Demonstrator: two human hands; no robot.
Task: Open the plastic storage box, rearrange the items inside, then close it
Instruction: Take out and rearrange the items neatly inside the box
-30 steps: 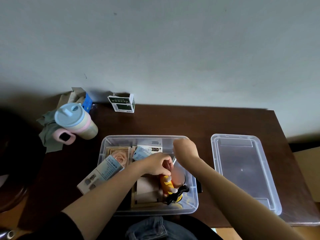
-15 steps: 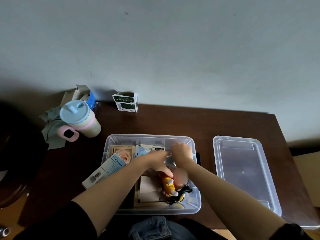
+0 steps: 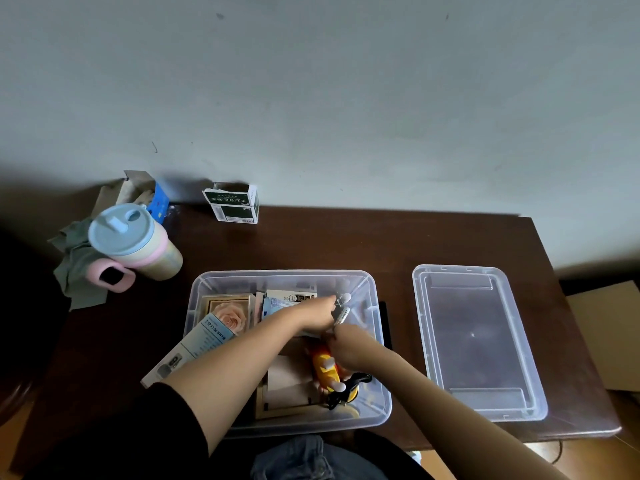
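The clear plastic storage box [image 3: 284, 274] stands open on the dark wooden table, its lid [image 3: 478, 341] lying flat to the right. Inside are a rose picture frame [image 3: 230, 313], a blue-white carton [image 3: 194, 348] leaning over the left wall, a wooden frame [image 3: 287, 386], an orange toy [image 3: 325, 370] and a black cord [image 3: 349, 389]. My left hand [image 3: 313, 315] reaches into the back right of the box, fingers pinched on a grey marker [image 3: 343, 315]. My right hand [image 3: 348, 348] is curled just below the marker, above the orange toy; what it grips is hidden.
A lidded pastel cup [image 3: 131, 240] with a pink handle stands at the left on a grey cloth [image 3: 74, 271]. A blue carton [image 3: 157, 199] and a green-white carton [image 3: 235, 204] stand at the wall. A cardboard box [image 3: 609, 327] sits beyond the table's right edge.
My right hand has come down from the back of the box to below the marker. My left hand has reached farther toward the back right corner.
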